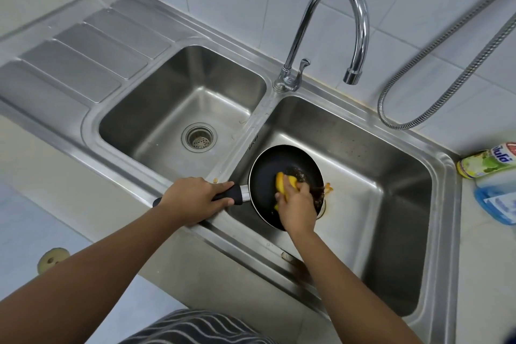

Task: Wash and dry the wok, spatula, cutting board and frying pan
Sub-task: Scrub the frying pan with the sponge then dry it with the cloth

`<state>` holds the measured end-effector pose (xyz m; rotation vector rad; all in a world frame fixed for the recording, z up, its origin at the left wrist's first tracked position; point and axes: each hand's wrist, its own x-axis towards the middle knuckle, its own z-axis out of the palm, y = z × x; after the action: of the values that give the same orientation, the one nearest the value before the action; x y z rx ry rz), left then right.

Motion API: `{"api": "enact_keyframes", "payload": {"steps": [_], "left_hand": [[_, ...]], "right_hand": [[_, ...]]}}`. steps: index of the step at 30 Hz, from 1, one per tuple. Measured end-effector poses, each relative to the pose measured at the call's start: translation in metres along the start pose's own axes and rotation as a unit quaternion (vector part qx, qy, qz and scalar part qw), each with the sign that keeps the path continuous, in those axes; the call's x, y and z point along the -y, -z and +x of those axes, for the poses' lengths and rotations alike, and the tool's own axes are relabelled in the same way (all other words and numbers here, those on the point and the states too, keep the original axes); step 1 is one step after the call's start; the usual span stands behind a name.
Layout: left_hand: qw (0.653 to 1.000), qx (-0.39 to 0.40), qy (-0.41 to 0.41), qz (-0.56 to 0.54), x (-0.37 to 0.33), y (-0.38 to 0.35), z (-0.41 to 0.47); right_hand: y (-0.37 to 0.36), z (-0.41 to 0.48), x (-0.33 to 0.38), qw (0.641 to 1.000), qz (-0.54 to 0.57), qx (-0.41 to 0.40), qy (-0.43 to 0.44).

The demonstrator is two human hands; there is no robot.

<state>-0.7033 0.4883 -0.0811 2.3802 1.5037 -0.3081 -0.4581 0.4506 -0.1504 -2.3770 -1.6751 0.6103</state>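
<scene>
The left hand (192,198) is clenched round the handle (231,194), just outside the right basin's (391,165) near-left corner. The frying pan (268,176) is held tilted inside that corner, its long axis running left to right. A yellow sponge (284,183) is gripped by the right hand (296,204) and pressed to the pan's inner face.

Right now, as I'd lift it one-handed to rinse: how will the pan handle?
The pan looks small and rigid, so probably light enough for the left hand gripping its handle. Brown liquid near its rim would likely spill if tipped. With the sponge on it, it may be slick.
</scene>
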Motion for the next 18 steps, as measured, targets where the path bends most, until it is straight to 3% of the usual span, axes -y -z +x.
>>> {"api": "enact_keyframes", "payload": {"steps": [3,4,7,8,13,18], "left_hand": [[1.0,0.004,-0.004,-0.004,0.0,0.001,-0.001],[1.0,0.006,-0.003,-0.006,0.001,0.001,-0.001],[1.0,0.009,0.006,-0.005,0.0,0.001,-0.001],[1.0,0.009,0.004,-0.003,0.0,0.002,-0.001],[1.0,0.002,-0.007,-0.002,0.001,-0.001,0.0],[1.0,0.0,-0.002,0.014,0.0,0.002,-0.002]], "right_hand": [[-0.007,-0.01,0.004,0.991,-0.015,0.02,0.13],[-0.005,-0.006,0.001,0.993,-0.009,0.017,0.115],[0.002,0.005,0.0,0.999,0.022,-0.011,-0.047],[0.001,0.002,0.004,0.999,0.009,-0.006,-0.053],[-0.001,-0.008,0.014,0.993,0.019,0.03,0.113],[0.006,0.036,0.019,0.979,-0.046,-0.024,0.199]]}}
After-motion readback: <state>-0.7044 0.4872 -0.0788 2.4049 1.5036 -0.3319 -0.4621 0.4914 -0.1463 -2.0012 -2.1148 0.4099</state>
